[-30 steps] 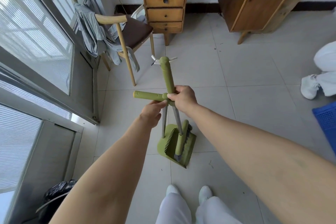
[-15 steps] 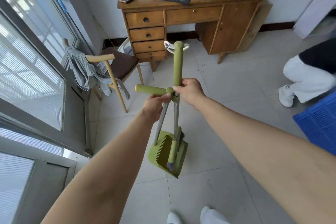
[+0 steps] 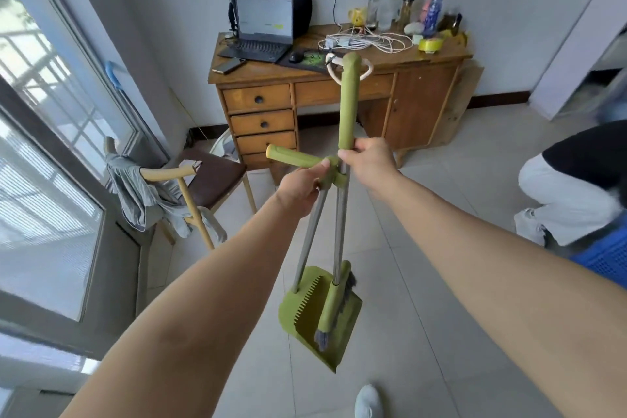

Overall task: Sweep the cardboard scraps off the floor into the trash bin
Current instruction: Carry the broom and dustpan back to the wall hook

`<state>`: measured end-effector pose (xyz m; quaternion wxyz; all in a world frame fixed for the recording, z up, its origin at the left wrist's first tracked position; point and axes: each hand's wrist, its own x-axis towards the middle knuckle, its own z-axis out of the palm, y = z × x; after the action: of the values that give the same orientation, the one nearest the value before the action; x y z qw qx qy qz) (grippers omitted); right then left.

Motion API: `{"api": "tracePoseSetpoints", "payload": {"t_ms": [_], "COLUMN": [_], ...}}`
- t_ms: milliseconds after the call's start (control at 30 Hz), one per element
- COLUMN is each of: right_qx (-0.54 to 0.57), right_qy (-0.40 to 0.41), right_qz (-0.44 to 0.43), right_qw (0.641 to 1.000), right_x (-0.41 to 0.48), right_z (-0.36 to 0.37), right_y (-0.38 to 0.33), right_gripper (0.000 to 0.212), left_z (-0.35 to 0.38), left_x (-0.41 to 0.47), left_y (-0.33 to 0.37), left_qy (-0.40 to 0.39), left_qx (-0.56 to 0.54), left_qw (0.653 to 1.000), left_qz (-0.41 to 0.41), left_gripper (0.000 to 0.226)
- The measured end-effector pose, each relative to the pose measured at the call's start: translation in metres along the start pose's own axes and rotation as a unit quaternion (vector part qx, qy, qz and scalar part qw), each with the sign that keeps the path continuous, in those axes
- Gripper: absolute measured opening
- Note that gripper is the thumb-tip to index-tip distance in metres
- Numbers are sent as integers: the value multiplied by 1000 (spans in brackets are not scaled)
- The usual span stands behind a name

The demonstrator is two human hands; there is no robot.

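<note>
I hold a green broom-and-dustpan set in front of me. My right hand (image 3: 371, 164) grips the broom handle (image 3: 348, 102), which stands upright with a white hanging loop at its top. My left hand (image 3: 300, 188) grips the dustpan handle (image 3: 293, 157), which sticks out to the left. Both metal poles run down to the green dustpan (image 3: 305, 310), and the broom head (image 3: 334, 310) with grey bristles rests inside the pan. The set hangs just above the tiled floor. No cardboard scraps or trash bin show in this view.
A wooden desk (image 3: 424, 105) with a laptop (image 3: 261, 30), cables and bottles stands ahead. A wooden chair (image 3: 207, 180) draped with a grey garment is on the left by the glass door. A crouching person (image 3: 576, 187) and a blue crate (image 3: 607, 256) are on the right.
My view has tilted upward, bringing the desk top, laptop and wall into sight. Both hands keep the same grip on the two handles, and the set stays in front of me.
</note>
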<state>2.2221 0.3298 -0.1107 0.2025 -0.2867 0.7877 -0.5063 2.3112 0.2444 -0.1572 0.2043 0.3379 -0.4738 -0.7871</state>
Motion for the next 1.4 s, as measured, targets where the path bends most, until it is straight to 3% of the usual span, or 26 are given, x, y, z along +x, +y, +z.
{"api": "tracePoseSetpoints", "payload": {"t_ms": [667,867,1067,1233,1400], "right_qx": [11,2,-3,14,24], "right_qy": [102,150,191,215,227], "right_qz": [4,7,20,27,28], "right_qw": [995,989,981,976,973], "right_x": [245,331,406,455,508], "right_z": [-149,-174,-202,-237,-278], "right_y": [4,2,5,14,32], "right_gripper": [20,22,25,24,27], "left_z": [191,232,276,320,373], "left_x": [224,308,395,453,512], "left_y": [80,107,126,131,133], "left_qy": [-49,-94,-99,-121,-120], "left_qx": [-17,-23,-16,5,31], "left_qw": [998,993,991,989,989], "left_qz": [-34,-61,-83,-80,-75], "left_gripper": [13,20,11,22,20]}}
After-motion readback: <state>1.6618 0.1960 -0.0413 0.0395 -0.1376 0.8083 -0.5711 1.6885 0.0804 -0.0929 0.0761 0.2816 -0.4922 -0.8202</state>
